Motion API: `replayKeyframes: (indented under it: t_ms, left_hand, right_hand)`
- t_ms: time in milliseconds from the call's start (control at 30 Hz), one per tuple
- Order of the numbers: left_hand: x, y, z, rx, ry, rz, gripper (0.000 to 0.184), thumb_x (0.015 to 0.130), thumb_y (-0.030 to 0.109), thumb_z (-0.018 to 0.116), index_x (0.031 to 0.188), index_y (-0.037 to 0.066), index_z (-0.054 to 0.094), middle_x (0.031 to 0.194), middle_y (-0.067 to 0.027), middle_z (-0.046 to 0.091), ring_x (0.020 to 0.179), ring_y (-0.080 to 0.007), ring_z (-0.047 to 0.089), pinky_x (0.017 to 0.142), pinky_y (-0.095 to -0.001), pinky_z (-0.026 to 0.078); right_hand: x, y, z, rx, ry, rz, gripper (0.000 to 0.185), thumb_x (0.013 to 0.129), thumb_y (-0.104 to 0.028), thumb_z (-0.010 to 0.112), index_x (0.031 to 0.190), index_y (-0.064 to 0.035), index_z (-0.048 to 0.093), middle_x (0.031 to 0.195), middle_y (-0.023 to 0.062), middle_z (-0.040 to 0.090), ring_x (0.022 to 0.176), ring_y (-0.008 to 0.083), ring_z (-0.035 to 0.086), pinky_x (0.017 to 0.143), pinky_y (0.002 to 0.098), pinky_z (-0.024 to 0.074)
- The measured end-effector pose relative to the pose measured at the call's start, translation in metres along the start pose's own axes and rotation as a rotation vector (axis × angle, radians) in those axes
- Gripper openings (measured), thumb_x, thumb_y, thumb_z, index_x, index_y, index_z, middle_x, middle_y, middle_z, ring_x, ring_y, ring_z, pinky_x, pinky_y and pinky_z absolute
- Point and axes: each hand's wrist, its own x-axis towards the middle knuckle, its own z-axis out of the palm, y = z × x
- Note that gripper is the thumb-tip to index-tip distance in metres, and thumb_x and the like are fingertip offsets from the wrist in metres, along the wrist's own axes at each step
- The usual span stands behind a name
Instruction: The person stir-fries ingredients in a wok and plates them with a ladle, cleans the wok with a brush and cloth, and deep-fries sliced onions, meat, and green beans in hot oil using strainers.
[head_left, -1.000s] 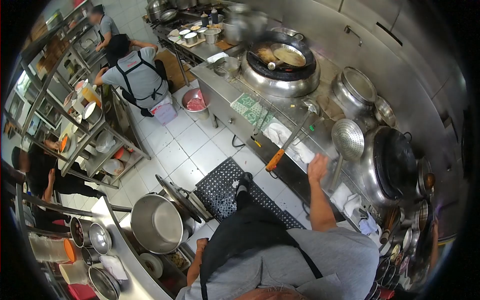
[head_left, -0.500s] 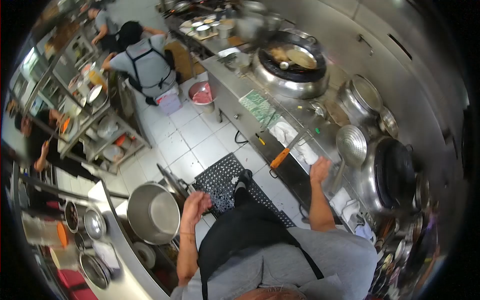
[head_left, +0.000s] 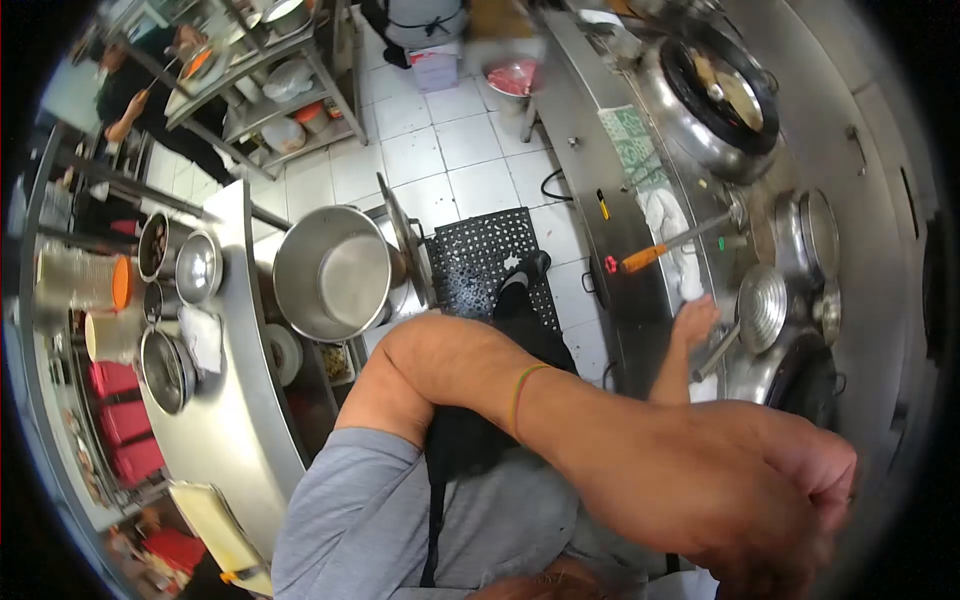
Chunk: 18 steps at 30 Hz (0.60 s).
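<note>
My left hand [head_left: 735, 475] is raised close to the camera, its forearm crossing my body to the right. Its fingers curl downward, and their undersides are hidden. A thin coloured band circles that wrist. Lower down, my right hand [head_left: 694, 320] rests at the counter edge, fingers loosely extended, at the end of a folded white cloth [head_left: 664, 225]. A tool with an orange handle [head_left: 643, 258] and metal shaft lies across that cloth. Right of my right hand is a perforated skimmer [head_left: 763, 308], its handle pointing toward me.
Woks [head_left: 735, 110] line the right-hand range. A large steel pot [head_left: 333, 272] stands at left beside a counter [head_left: 235, 350] with several bowls. A perforated black mat [head_left: 480, 265] lies underfoot. Beyond are a bowl of red meat [head_left: 513, 78] and co-workers, one near the shelving [head_left: 310, 95].
My left arm has swung up and across to the right, close to the camera. The view has shifted, and my right hand stays by the white cloth.
</note>
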Motion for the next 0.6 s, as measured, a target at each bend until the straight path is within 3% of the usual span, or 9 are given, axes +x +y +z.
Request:
replayKeyframes:
  t_ms: [100,167,200,267,333,400,433,567,600]
  left_hand:
    - [0.001,-0.012,-0.011,0.324,0.235,0.216,0.014,0.084,0.013,0.060,0.083,0.001,0.055,0.077,-0.0062,0.057,0.071,-0.0174,0.059,0.061,-0.0232,0.044]
    - [-0.003,-0.003,-0.010,-0.254,0.301,-0.029,0.011,0.082,0.009,0.061,0.084,0.000,0.054,0.078,-0.0081,0.056,0.070,-0.0174,0.058,0.058,-0.0244,0.045]
    - [0.002,-0.005,-0.014,-0.253,0.303,-0.029,0.011,0.082,0.009,0.061,0.084,0.000,0.054,0.078,-0.0081,0.056,0.070,-0.0174,0.058,0.058,-0.0244,0.045]
    - [0.017,-0.010,-0.021,-0.610,-0.093,0.121,0.022,0.088,0.009,0.055,0.098,-0.011,0.054,0.083,-0.0228,0.062,0.077,-0.0254,0.066,0.070,-0.0347,0.057]
    - [0.018,-0.010,-0.028,-0.466,-0.034,0.002,0.021,0.090,0.009,0.052,0.101,-0.008,0.055,0.089,-0.0233,0.062,0.081,-0.0256,0.066,0.071,-0.0344,0.056]
    - [0.022,-0.020,-0.058,1.008,-0.092,0.779,0.034,0.093,0.016,0.049,0.125,0.003,0.050,0.109,-0.0214,0.058,0.097,-0.0271,0.062,0.075,-0.0361,0.055]
    - [0.017,-0.021,-0.064,0.998,-0.104,0.770,0.034,0.093,0.016,0.049,0.125,0.003,0.050,0.109,-0.0214,0.058,0.097,-0.0271,0.062,0.075,-0.0361,0.055]
    - [-0.025,0.020,-0.061,-0.288,0.338,-0.017,0.015,0.092,0.015,0.045,0.089,0.001,0.041,0.072,-0.0165,0.051,0.055,-0.0270,0.053,0.053,-0.0358,0.044]
    - [-0.038,0.021,-0.075,-0.208,0.455,0.019,0.013,0.091,0.014,0.044,0.088,0.002,0.041,0.072,-0.0166,0.050,0.055,-0.0280,0.052,0.052,-0.0364,0.043]
  right_hand:
    - [0.003,0.003,0.005,-0.003,0.034,-0.020,0.043,0.094,-0.038,0.032,0.098,-0.0053,0.059,0.099,0.0196,0.052,0.090,0.0403,0.055,0.074,0.0528,0.0450]
    - [0.001,0.002,0.006,0.030,0.043,-0.013,0.042,0.094,-0.038,0.032,0.099,-0.0060,0.059,0.100,0.0190,0.053,0.091,0.0397,0.055,0.075,0.0526,0.0453]
    - [0.001,0.000,0.009,0.032,0.041,-0.013,0.042,0.094,-0.038,0.032,0.099,-0.0060,0.059,0.100,0.0190,0.053,0.091,0.0397,0.055,0.075,0.0526,0.0453]
    - [0.001,0.003,0.007,-0.004,0.070,-0.041,0.041,0.094,-0.037,0.032,0.099,-0.0064,0.058,0.100,0.0187,0.053,0.090,0.0396,0.055,0.074,0.0523,0.0457]
    - [-0.001,-0.003,0.002,-0.026,0.039,-0.010,0.040,0.094,-0.037,0.032,0.100,-0.0064,0.058,0.100,0.0185,0.053,0.090,0.0394,0.055,0.074,0.0521,0.0458]
    - [0.002,0.000,0.001,-0.042,0.018,0.039,0.039,0.094,-0.036,0.033,0.100,-0.0064,0.058,0.100,0.0184,0.053,0.090,0.0391,0.055,0.073,0.0519,0.0459]
    - [0.002,0.005,0.010,-0.024,0.037,0.006,0.039,0.094,-0.036,0.033,0.099,-0.0066,0.058,0.101,0.0179,0.053,0.090,0.0387,0.055,0.073,0.0519,0.0460]
    - [-0.001,0.007,0.012,0.018,0.110,-0.034,0.034,0.094,-0.034,0.036,0.099,-0.0076,0.058,0.099,0.0165,0.053,0.089,0.0373,0.056,0.069,0.0508,0.0467]
    - [0.001,0.009,0.016,0.052,0.153,-0.051,0.033,0.093,-0.033,0.037,0.100,-0.0082,0.058,0.099,0.0163,0.053,0.088,0.0372,0.056,0.069,0.0505,0.0469]
